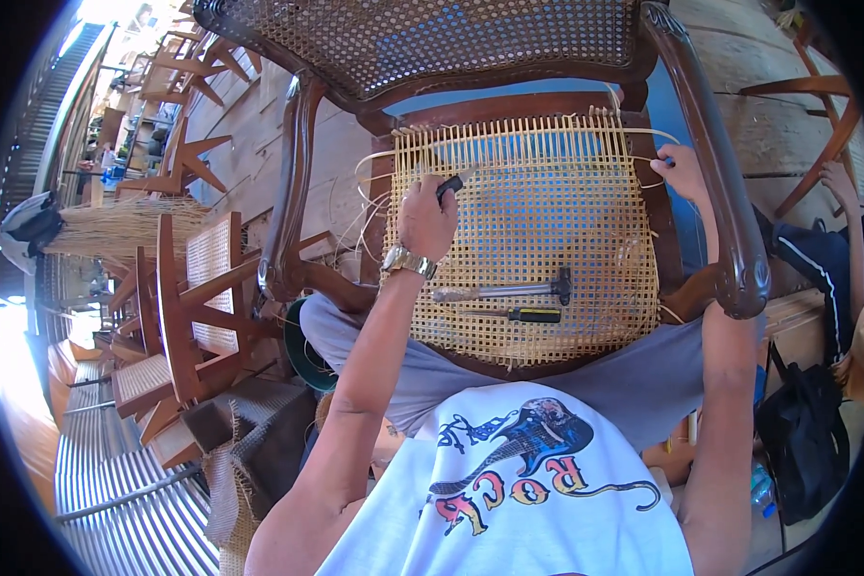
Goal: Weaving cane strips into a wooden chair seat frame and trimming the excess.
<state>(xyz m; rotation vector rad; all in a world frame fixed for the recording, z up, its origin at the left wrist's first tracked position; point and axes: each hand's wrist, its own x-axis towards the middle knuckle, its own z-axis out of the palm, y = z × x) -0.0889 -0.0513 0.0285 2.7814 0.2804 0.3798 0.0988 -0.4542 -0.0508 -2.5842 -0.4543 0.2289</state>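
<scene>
left hand (426, 213) is gripping a dark tool (449, 187) over the woven seat (547, 230); right hand (684, 172) is pinching a strand (655, 132), apparently for tension.

Wearer in white T-shirt (509, 542). Chest carries a guitar print (552, 432): dark body patched with blue and red, dark neck, thin curling line trailing off one side. Lettering (509, 494) in red-to-yellow, plus dark script; reads inverted from above. Forearms bare. Left hand (427, 216): metal-link watch (410, 261), silvery, at wrist. Trousers (624, 379) plain grey, loose, creased.
</scene>
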